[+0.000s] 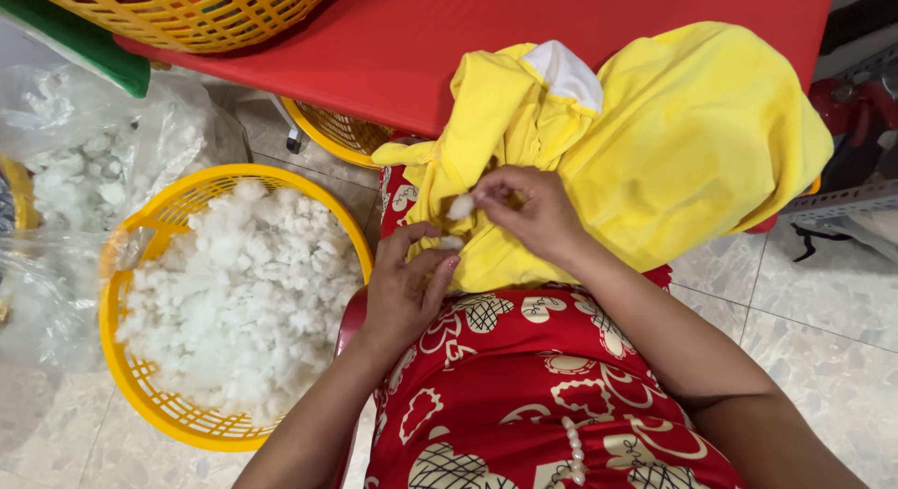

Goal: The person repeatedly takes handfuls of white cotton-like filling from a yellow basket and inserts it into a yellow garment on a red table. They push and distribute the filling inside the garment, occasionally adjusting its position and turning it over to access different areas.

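Across the upper middle of the frame, a red table [393,40] spans the view. A yellow fabric cover [692,134] lies bunched on its near edge at centre right and hangs down toward the person's lap, with a white patch [566,73] showing at its top fold. At lower left, a yellow plastic basket [178,199] stands on the tiled floor, filled with loose white stuffing [243,293]. A clear plastic bag [84,143] holding more white stuffing sits at the left edge, just beside the basket. A second yellow basket [187,12] rests on the table at upper left, and a third [341,134] shows partly beneath the table edge.

At frame centre, the right hand [533,213] is placed against the yellow fabric cover. Its thumb and forefinger are pinched narrowly on a small tuft of stuffing [460,206], which touches the fabric. Below and to the left, the left hand [402,288] is held just beside the lower edge of the cover. Its fingers are curled, and the thumb and fingertips close on a smaller tuft [451,242]. Both tufts lie close together, between the two hands.
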